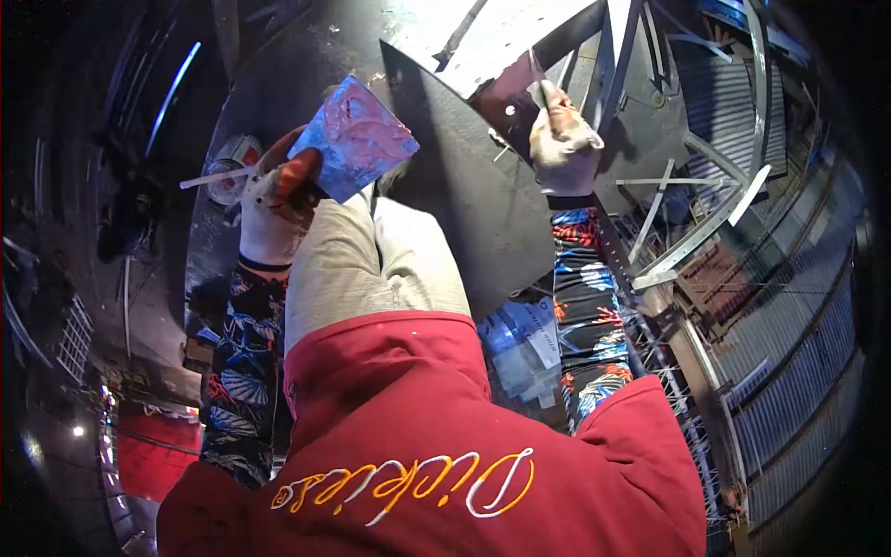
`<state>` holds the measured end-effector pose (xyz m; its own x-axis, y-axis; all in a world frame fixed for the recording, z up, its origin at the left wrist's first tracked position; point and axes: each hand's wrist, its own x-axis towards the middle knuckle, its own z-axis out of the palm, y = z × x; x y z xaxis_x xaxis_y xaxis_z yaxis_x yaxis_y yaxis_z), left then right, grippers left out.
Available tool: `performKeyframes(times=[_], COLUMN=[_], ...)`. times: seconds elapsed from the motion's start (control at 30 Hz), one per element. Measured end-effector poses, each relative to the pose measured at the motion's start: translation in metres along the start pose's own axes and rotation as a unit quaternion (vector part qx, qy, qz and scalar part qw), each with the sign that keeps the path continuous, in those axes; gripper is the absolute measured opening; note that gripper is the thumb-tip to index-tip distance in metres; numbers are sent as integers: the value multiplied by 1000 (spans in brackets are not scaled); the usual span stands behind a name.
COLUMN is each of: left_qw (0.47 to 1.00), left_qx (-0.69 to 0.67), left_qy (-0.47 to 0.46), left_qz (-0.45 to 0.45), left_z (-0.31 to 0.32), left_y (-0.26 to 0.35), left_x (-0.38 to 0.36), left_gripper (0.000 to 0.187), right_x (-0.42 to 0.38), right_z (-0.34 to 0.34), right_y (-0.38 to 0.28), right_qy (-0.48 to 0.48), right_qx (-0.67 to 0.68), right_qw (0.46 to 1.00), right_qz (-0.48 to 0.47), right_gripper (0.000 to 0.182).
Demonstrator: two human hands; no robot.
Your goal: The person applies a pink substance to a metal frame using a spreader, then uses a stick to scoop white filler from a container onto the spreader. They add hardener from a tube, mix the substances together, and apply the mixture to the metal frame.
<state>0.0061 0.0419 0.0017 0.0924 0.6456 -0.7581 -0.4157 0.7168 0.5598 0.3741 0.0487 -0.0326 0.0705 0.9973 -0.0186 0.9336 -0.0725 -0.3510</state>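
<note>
My left hand (283, 200), in a pale glove with dark stained fingers, grips a flat square board (357, 139) smeared with pinkish-mauve paste. A thin white stick (218, 177) sticks out on that hand's far left side. Up to the right, my gloved right hand (564, 144) has its fingers closed on a thin putty spreader (537, 72), mostly hidden by the fingers. The spreader is at a pinkish patch (506, 88) on the edge of a brightly lit metal panel (501, 28); whether it touches cannot be made out.
Below my hands is a dark curved metal surface (492, 213). A round red-and-white lid (243, 153) lies behind my left hand. Metal struts (668, 213) and corrugated sheets (733, 111) stand at right. Papers in clear plastic (524, 348) lie beside my right arm.
</note>
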Motion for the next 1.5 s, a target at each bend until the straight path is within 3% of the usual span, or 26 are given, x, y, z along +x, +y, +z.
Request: performKeyframes(times=[0.07,0.2,0.23,0.3,0.33,0.43,0.53,0.67,0.77,0.83,0.9,0.97,1.0,1.03,1.07,1.1,1.13,1.17,1.2,1.23,1.3,1.33,1.37,1.4,1.43,1.5], left_qw=[996,997,997,994,998,995,997,995,989,991,985,987,988,988,987,984,984,990,994,994,986,986,990,993,993,988], left_qx=[-83,-67,-64,-100,-64,-89,-66,-83,-95,-85,-93,-79,-68,-65,-79,-93,-90,-78,-66,-63,-94,-92,-66,-41,-39,-92], left_qy=[-14,15,13,-4,-13,-37,-42,-57,-117,-105,-147,-142,-139,-141,-143,-149,-156,-120,-82,-84,-136,-136,-122,-109,-109,-123], left_qz=[-32,-41,-37,-47,-22,-30,-18,-12,-14,-5,-6,-11,-16,-20,-7,6,7,1,-7,-9,-17,-18,-14,-10,-12,-25], left_z=[0,2,-2,-8,-23,-25,-30,-32,-45,-44,-49,-50,-48,-46,-42,-38,-30,-25,-22,-23,-28,-30,-27,-24,-20,-10], left_y=[0,-11,-16,-17,-30,-33,-7,-3,-9,-14,-14,-15,-14,-15,-15,-11,-7,-2,2,0,-2,-2,-1,0,2,2], left_x=[-1,-13,-15,-21,-22,-30,-26,-30,-33,-36,-29,-26,-25,-26,-26,-22,-23,-24,-25,-24,-18,-16,-18,-20,-22,-26], left_gripper=[43,45,45,45,43,41,39,39,52,49,48,48,48,48,48,48,48,49,51,51,49,49,47,46,46,45], right_x=[-2,6,5,-10,-22,-42,-36,-50,-17,11,41,40,24,12,-7,-21,-33,-44,-55,-62,-73,-80,-70,-73,-72,-60], right_z=[1,17,19,47,60,74,77,71,45,59,78,90,97,98,110,117,98,80,71,62,49,56,41,39,37,27], right_y=[-12,-23,-34,-43,-36,-41,-52,-48,-51,-32,-23,-32,-40,-43,-52,-61,-65,-70,-74,-72,-61,-44,-45,-30,-13,2], right_qy=[-39,0,-62,-34,-123,-107,-94,-39,78,124,131,9,33,-20,22,68,39,6,-11,49,88,104,41,102,159,184], right_qx=[-4,-158,-163,-247,-202,-257,-247,-64,-58,-71,-74,-242,-202,24,229,422,211,-9,51,-15,73,27,108,303,483,664], right_qw=[999,979,981,964,971,959,961,995,990,983,978,959,968,997,973,904,975,992,992,988,993,992,957,885,768,521], right_qz=[-31,-132,-83,-87,-40,-48,-84,-69,-104,-118,-146,-147,-143,-73,-19,33,-49,-127,-113,-145,-28,63,266,337,391,503], right_gripper=[54,57,60,65,68,72,70,58,42,44,59,54,49,43,39,35,34,34,38,36,26,12,2,5,8,13])
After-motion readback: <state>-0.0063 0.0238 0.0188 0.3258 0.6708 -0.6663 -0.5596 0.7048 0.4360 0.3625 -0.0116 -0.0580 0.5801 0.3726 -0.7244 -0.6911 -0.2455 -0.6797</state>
